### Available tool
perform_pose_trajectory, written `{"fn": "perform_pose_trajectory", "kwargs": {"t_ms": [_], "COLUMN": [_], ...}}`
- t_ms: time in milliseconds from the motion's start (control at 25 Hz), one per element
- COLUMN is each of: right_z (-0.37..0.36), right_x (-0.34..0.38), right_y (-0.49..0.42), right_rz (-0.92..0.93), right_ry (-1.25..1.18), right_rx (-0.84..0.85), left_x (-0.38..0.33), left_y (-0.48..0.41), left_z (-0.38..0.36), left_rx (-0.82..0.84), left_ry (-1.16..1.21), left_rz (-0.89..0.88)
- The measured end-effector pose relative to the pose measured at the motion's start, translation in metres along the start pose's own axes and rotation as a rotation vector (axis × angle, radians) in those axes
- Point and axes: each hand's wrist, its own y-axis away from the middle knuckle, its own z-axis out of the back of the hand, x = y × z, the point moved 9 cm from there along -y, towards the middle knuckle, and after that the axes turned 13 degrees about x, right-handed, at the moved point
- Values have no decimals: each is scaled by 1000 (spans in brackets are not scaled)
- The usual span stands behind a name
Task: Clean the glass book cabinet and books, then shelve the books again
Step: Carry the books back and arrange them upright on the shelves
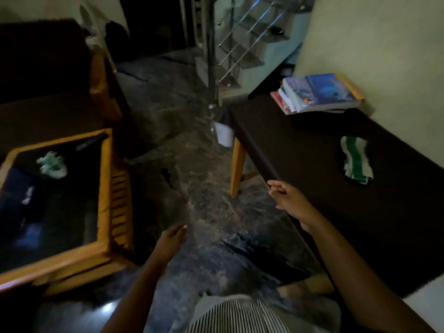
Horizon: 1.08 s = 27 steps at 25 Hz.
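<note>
Your dark table (312,164) on the right has a stack of books (317,93) at its far corner by the wall and a green-and-white cloth (355,162) nearer you. A white container (225,137) sits on the marble floor (192,188) by its corner.

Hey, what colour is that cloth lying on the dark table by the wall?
The cloth is green and white striped, best seen in the head view.

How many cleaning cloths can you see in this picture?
2: a green-and-white cloth on the dark table at right, a crumpled pale green cloth on the glass-topped wooden table at left. Others may lie hidden.
</note>
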Motion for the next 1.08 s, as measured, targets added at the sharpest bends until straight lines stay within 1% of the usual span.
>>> {"fn": "perform_pose_trajectory", "kwargs": {"t_ms": [120, 280, 360, 520, 600, 680, 760, 840, 920, 1000, 1040, 1080], "right_z": [49, 120, 145, 201, 235, 267, 287, 291, 285, 274, 274, 275], "right_x": [-3, -10, -7, 43, 72, 107, 143, 166, 163, 146, 142, 145], "right_y": [-22, -38, -59, -133, -167, -204, -246, -297, -342, -367, -369, -369], "right_rz": [-91, -112, -81, 56, 106, 122, 108, -4, -172, -395, -477, -517], "right_ry": [-184, -347, -428, -466, -345, -141, 52, 334, 576, 672, 694, 716], "right_rx": [-182, -496, -575, -649, -727, -797, -803, -763, -742, -677, -689, -717], "left_x": [-98, -226, -272, -350, -381, -413, -442, -471, -495, -513, -519, -526], "left_y": [-88, -184, -219, -296, -329, -365, -401, -437, -473, -500, -510, -520], "left_z": [-13, -84, -119, -159, -169, -169, -170, -178, -193, -215, -225, -237], "left_rx": [128, 368, 457, 496, 522, 521, 519, 535, 574, 648, 684, 718], "left_ry": [-177, -343, -367, -365, -405, -393, -343, -301, -340, -401, -415, -443], "left_rz": [-140, -332, -420, -492, -526, -517, -484, -459, -486, -506, -509, -519]}}
